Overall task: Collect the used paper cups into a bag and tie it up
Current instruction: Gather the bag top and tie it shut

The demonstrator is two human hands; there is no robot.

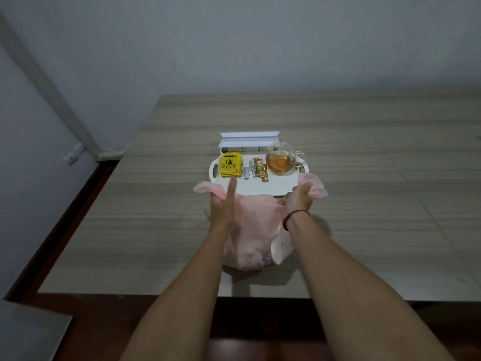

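We have the pink plastic bag sitting on the wooden table, near its front edge and between our forearms. Our left hand pinches one handle loop under the thumb, with the index finger pointing straight out, so the grip is partial. Our right hand is closed around the other handle loop, which fans out past the knuckles; a red thread bracelet sits on that wrist.

The lower part of the bag bulges, and dark blurred shapes show through the film there. We judge those to be the paper cups, though we cannot make out a single cup clearly. No loose cups show on the table, so collecting looks done and tying looks like the step in hand.

The film is thin, soft and probably slick, so it will crumple and slide rather than hold a shape. The load seems light, and paper cups crush easily, so we should not press down on the body. The handles are the place to hold, close to where they meet the mouth, so that the knot sits low and the mouth closes.

Just behind the bag stands a white tray carrying a yellow tea packet, sachet sticks and a glass teapot of amber tea. The teapot is fragile and near our right hand.
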